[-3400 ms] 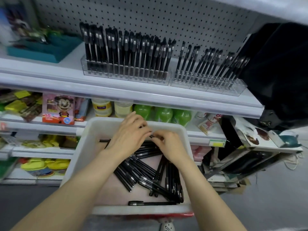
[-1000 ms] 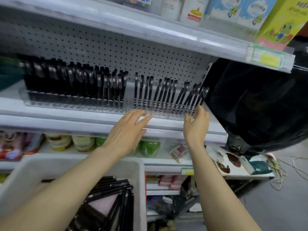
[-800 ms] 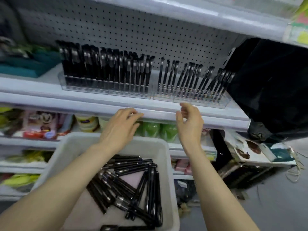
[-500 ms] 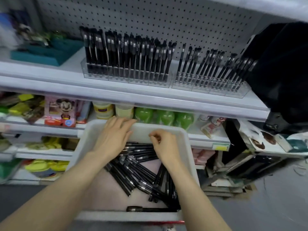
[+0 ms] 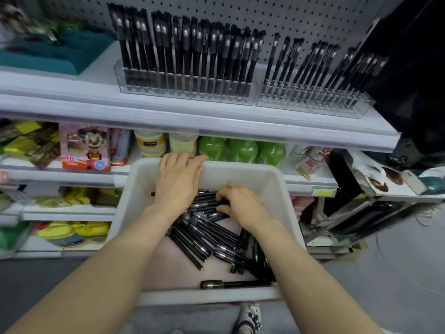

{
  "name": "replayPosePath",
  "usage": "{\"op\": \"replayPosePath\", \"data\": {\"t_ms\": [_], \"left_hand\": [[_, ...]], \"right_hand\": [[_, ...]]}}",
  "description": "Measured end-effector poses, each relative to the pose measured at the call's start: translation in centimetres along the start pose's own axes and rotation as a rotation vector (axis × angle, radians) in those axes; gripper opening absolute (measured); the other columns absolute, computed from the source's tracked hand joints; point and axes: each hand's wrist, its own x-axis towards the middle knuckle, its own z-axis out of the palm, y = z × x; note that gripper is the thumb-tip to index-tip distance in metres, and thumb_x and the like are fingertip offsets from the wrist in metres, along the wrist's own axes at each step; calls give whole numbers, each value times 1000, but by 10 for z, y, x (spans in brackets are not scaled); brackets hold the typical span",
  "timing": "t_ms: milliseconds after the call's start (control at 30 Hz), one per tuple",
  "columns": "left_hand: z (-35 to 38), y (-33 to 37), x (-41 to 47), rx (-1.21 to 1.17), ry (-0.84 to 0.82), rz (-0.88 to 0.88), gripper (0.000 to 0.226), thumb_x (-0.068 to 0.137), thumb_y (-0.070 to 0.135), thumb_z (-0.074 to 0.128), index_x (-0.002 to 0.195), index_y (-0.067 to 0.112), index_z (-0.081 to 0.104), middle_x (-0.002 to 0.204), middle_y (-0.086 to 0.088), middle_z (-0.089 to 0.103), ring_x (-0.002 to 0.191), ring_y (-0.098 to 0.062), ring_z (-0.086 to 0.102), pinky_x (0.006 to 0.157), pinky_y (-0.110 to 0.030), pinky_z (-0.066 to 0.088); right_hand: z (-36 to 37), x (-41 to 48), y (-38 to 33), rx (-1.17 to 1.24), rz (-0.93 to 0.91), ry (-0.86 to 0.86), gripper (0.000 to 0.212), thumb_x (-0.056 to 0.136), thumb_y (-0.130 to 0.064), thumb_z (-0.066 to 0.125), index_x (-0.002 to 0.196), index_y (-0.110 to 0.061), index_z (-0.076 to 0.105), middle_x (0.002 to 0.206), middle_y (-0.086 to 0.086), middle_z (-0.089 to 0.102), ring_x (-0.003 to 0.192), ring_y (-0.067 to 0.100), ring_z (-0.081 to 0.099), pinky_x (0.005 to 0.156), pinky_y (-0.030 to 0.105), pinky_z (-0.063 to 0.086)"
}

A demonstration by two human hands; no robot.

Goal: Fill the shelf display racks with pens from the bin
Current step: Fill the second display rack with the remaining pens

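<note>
My left hand (image 5: 178,182) lies flat in the white bin (image 5: 272,186), its fingers (image 5: 185,161) straight and reaching the far rim, holding nothing. My right hand (image 5: 243,204) sits on the loose black pens (image 5: 204,239) heaped in the bin, fingers (image 5: 225,192) curled round a few of them (how many, I cannot tell). Above, on the shelf (image 5: 192,119), two clear display racks (image 5: 185,91) stand side by side, both stocked with pens on end.
</note>
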Motion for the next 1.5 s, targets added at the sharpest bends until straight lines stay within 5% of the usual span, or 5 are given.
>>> {"op": "replayPosePath", "data": {"t_ms": [300, 467, 667, 1000, 1500], "left_hand": [[-6, 0, -2, -48, -21, -18, 35, 99, 31, 40, 126, 28, 63, 106, 1, 64, 98, -25, 51, 94, -36, 31], [-6, -2, -1, -66, -57, -15, 38, 98, 32, 39, 129, 26, 61, 110, 1, 63, 100, -25, 51, 95, -35, 32], [-34, 23, 28, -131, -104, 25, 45, 93, 19, 59, 138, 17, 54, 134, -5, 54, 120, -26, 51, 98, -41, 48], [-34, 86, 155, 65, -27, 279, 72, 75, -5, 70, 141, 10, 46, 141, -8, 46, 130, -26, 41, 105, -38, 42], [-1, 91, 175, 120, 35, 276, 69, 63, -7, 73, 130, 0, 56, 128, -14, 56, 120, -32, 48, 103, -42, 43]], "right_hand": [[-12, -11, 21, 111, 77, 103, 17, 84, -21, 71, 82, -24, 55, 86, -1, 60, 80, 22, 58, 75, 36, 49], [-44, -13, 16, 464, 152, 209, 8, 93, -16, 62, 87, -21, 60, 77, 1, 64, 58, 14, 64, 63, 29, 56], [-118, -11, 23, 718, 50, 482, 10, 92, -11, 65, 102, -13, 62, 79, 5, 67, 61, 17, 65, 63, 31, 57], [-236, 59, 46, 586, 52, 905, 4, 96, -21, 59, 92, -19, 59, 77, 3, 69, 72, 19, 68, 67, 35, 59], [-215, 124, 66, 346, 142, 717, 24, 90, -27, 68, 108, -10, 72, 97, 6, 73, 89, 21, 67, 85, 36, 55]]}}
